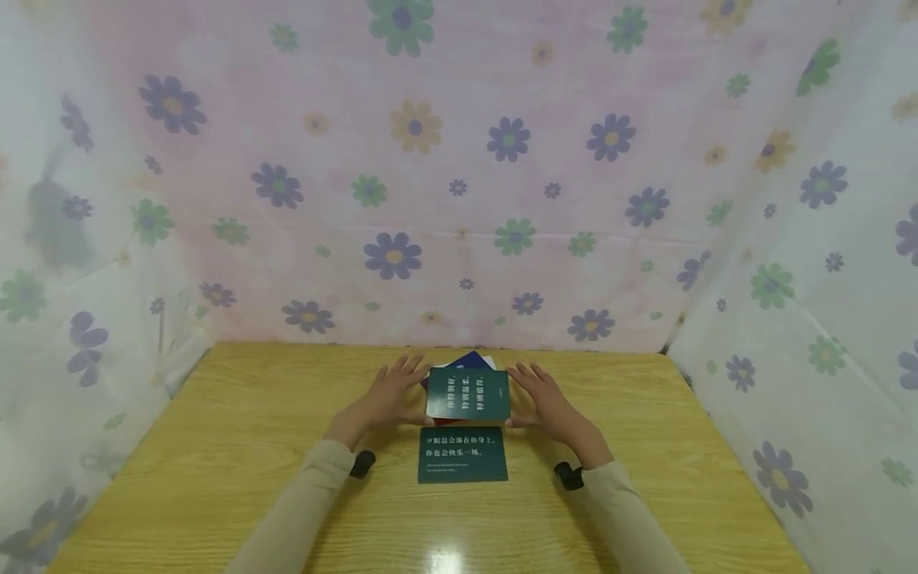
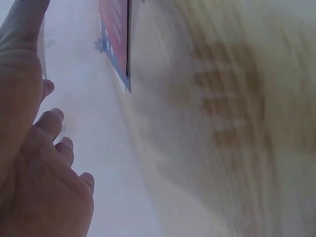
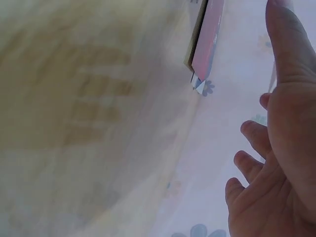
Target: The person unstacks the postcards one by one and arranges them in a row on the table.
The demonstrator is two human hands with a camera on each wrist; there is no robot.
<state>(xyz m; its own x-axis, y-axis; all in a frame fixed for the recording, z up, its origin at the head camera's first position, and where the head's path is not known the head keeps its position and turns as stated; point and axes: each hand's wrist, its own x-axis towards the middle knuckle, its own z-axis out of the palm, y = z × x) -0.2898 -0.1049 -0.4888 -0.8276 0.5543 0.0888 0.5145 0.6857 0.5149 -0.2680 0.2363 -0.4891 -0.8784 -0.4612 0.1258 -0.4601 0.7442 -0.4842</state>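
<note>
A dark green card (image 1: 468,394) with white writing is held between both hands, over a small pile of cards. My left hand (image 1: 386,399) grips its left side, thumb at the near corner and a finger at the far corner. Mirroring that, my right hand (image 1: 548,405) grips the right side. From beneath it show a blue card (image 1: 473,360) and a red edge. In the left wrist view a red card (image 2: 114,24) rises from the pile; the right wrist view has its pinkish face (image 3: 207,42). The remaining fingers of both hands are spread.
A second green card (image 1: 463,454) with white lettering lies flat on the wooden table (image 1: 272,470), nearer to me. Flower-patterned sheets (image 1: 459,159) hang behind the table and along both sides. Each wrist wears a black strap piece (image 1: 570,476).
</note>
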